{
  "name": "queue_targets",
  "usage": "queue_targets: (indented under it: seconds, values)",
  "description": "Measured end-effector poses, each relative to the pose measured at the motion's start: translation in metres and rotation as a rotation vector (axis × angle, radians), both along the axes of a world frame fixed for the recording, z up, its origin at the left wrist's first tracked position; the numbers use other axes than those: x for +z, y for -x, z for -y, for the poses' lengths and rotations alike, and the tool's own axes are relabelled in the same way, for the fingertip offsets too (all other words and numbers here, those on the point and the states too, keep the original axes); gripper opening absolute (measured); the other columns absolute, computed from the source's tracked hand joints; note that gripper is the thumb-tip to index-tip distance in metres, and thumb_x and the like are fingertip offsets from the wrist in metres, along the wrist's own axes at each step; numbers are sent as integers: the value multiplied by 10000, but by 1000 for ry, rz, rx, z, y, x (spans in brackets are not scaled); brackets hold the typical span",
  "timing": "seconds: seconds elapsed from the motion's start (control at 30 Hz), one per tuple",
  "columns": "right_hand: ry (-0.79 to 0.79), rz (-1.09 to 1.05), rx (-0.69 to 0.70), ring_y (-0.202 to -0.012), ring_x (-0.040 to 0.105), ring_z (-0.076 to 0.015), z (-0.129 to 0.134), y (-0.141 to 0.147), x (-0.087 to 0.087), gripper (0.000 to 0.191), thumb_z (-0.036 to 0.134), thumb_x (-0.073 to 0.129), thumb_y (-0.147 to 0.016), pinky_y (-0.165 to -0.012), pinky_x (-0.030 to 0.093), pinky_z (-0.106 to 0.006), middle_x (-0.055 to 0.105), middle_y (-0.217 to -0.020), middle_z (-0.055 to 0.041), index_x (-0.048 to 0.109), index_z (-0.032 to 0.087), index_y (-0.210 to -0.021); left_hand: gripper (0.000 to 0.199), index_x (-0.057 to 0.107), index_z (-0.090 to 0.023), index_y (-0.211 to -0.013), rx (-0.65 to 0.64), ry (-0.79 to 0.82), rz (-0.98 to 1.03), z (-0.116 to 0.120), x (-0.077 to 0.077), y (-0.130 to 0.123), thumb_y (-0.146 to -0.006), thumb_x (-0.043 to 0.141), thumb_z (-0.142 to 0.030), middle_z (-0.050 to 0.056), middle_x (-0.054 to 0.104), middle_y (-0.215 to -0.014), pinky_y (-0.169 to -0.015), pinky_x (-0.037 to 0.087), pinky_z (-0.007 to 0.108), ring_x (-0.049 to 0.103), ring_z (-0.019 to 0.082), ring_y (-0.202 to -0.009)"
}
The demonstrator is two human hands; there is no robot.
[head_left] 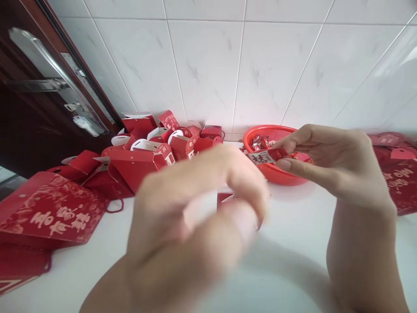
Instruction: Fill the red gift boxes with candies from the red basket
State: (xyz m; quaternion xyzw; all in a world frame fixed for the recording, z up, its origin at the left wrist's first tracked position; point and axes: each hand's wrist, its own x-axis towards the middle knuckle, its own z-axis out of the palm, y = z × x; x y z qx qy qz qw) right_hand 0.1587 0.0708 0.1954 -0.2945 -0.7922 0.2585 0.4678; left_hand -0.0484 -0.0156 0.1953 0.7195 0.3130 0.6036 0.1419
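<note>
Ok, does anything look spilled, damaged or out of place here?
Nothing in view looks spilled or damaged. The red boxes on the left lie jumbled at different angles, some open, which looks untidy. Keys hang at the door, perhaps forgotten. The blurred left hand hides part of the table, so I can't check behind it.

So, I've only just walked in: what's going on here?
The person's right hand pinches a small red packet near a red basket of wrapped pieces. The left hand, blurred and nearer the camera, is curled; whether it holds anything is unclear. Red boxes crowd the white surface on the left.
</note>
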Motion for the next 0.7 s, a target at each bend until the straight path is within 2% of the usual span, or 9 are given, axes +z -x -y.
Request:
queue_targets:
  seconds: [0.03,0.1,0.17,0.2,0.27,0.33,0.4,0.57,0.7]
  values:
    - [-7,25,7,-761,642,-167,0,-1,1,108,215,777,-827,-655,533,-303,675,-809,-3,681,254,-796,311,648,-248,-629,-1,-6,-54,-12,5,9,-930,575,-216,-7,594,-636,-573,497,333,597,171,-595]
    - [-5,93,35,-741,628,-155,-1,-4,3,89,221,750,-845,-632,511,-290,661,-774,3,678,243,-798,355,648,-220,-624,99,-9,-160,-35,8,29,-966,556,-205,-7,616,-665,-683,507,318,638,171,-704]
    - [22,174,83,-750,636,-155,-2,-5,4,56,231,722,-865,-648,519,-288,680,-780,-3,688,234,-820,142,751,-220,-795,101,64,-272,-53,5,46,-901,659,-194,3,698,-808,-716,507,299,656,178,-757]
    - [37,215,107,-754,645,-157,-3,-6,5,43,231,714,-868,-660,529,-288,695,-789,-6,693,233,-831,94,783,-233,-888,45,131,-325,-59,3,53,-842,724,-177,5,726,-869,-699,512,287,674,189,-770]
    - [61,284,146,-742,658,-160,-4,-6,4,34,227,709,-864,-663,545,-288,718,-797,-7,696,238,-834,190,812,-264,-931,-100,263,-462,-65,0,61,-774,780,-162,9,753,-916,-695,531,282,708,217,-798]
    - [83,327,166,-729,667,-167,-5,-5,3,40,229,710,-856,-653,551,-294,728,-797,-4,692,249,-825,155,827,-286,-874,-238,363,-599,-66,-1,64,-781,774,-174,11,766,-910,-696,548,285,734,232,-812]
    - [102,352,182,-744,675,-171,-7,-4,2,39,233,701,-858,-662,555,-297,729,-809,-5,690,248,-825,149,833,-300,-867,-307,437,-675,-65,-2,62,-819,742,-193,8,780,-923,-703,560,282,750,231,-823]
    - [81,451,190,-769,666,-146,-10,1,-2,11,205,675,-863,-672,533,-264,722,-848,-9,682,206,-855,258,806,-287,-1070,-210,566,-755,-64,-6,50,-947,594,-207,-12,808,-1059,-826,551,274,746,206,-965]
    - [81,501,143,-759,668,-147,-10,6,-4,26,199,659,-868,-662,516,-265,723,-848,-13,678,201,-850,275,786,-285,-1124,-148,610,-809,-67,-10,48,-907,635,-211,-29,792,-1158,-855,541,269,728,211,-1048]
